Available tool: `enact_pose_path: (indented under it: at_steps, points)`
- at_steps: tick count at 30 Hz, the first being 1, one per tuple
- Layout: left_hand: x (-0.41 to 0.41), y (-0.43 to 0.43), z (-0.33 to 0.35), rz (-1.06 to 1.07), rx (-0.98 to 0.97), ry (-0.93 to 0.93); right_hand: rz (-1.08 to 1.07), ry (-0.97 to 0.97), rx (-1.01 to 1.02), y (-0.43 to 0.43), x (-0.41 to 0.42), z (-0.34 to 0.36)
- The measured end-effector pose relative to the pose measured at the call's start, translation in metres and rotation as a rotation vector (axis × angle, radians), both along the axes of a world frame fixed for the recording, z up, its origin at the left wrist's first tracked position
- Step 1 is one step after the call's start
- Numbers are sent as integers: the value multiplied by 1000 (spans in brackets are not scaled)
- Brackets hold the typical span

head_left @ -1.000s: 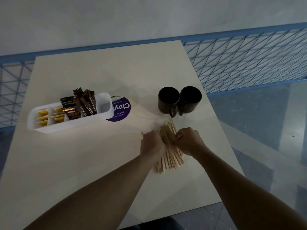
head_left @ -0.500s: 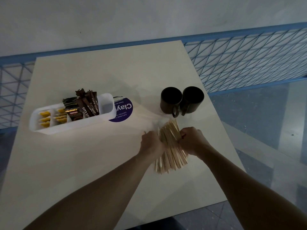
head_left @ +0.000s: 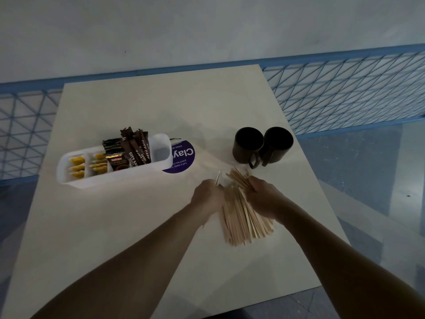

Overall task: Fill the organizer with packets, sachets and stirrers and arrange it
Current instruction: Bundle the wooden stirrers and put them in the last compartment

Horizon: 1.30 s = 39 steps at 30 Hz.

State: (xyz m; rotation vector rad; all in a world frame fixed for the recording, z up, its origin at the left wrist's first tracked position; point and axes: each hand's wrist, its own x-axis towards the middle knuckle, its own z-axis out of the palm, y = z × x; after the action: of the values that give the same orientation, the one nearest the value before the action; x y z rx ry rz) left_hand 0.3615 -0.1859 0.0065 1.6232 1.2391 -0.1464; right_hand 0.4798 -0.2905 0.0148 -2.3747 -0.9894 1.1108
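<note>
We see both hands at a heap of wooden stirrers [head_left: 243, 218] lying on the pale worktop [head_left: 115, 226], near its right edge and just in front of two dark mugs [head_left: 248, 145] that stand touching side by side. The left hand [head_left: 208, 196] is curled at the left side of the heap, and one stirrer pokes up past its knuckles, so it has hold of at least that one. The right hand [head_left: 264, 199] is curled over the upper right part of the heap, with stirrer tips fanning out beyond its fingers.

The white organizer [head_left: 115, 178] sits well apart to the left. Its two left compartments hold yellow sachets [head_left: 77, 168]. The next one holds dark packets [head_left: 115, 158] and brown stick packets [head_left: 135, 150] standing tilted. The compartment at its right end shows only its white floor. A round purple sticker [head_left: 184, 157] lies on the worktop, partly under that end. A blue mesh fence [head_left: 345, 93] runs behind the worktop.
</note>
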Motion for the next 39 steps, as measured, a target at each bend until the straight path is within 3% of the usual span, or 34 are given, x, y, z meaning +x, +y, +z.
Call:
enact_pose_path:
  at_steps: [7,15,24,32,39]
  points:
    - [-15,48,25,325,-198,-314,-98,81,152,58,-28,11]
    - [-36,110,52,469,-59,-502,-229,271,370,133,-56,34]
    - [-49,156,53,541,105,-564,-367,402,591,202,-74,38]
    - [-47,168,32,574,212,-501,-420,488,604,222,-83,19]
    - [-44,173,23,527,211,-363,-343,290,484,229,-88,4]
